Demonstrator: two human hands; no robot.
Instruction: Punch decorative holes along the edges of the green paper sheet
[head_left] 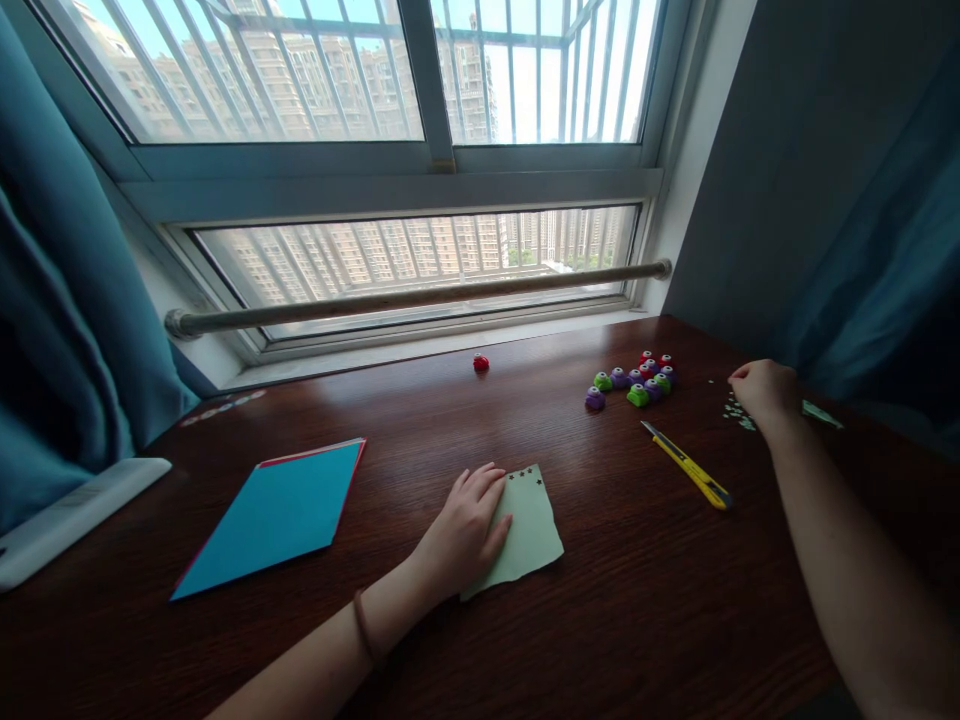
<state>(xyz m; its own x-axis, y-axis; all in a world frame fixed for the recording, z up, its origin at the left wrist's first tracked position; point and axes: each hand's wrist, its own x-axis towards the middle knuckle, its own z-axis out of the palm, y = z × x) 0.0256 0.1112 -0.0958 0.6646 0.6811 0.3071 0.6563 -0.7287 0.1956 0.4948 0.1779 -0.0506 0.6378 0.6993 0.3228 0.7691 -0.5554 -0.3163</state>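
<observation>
My left hand (pixel 466 532) lies flat, fingers stretched, on the left side of a pale green sheet of paper (pixel 531 540). Several small star-shaped holes run along the sheet's top edge, and its lower edge is uneven. Far to the right, my right hand (pixel 766 390) is closed, fingertips pinched together, beside a scatter of tiny pale green paper bits (pixel 739 412). Whatever those fingertips hold is too small to make out. A larger pale green scrap (pixel 822 414) lies just right of that hand. Between the hands rests a yellow utility knife (pixel 690 466) with its blade tip out.
Several small red, green and purple pieces with white round tops (pixel 637 396) cluster at the back right; a lone red one (pixel 481 363) stands nearer the window. Blue and red sheets (pixel 281 515) are stacked at left, beside a white bar (pixel 82 515). A rail (pixel 420 297) crosses the window.
</observation>
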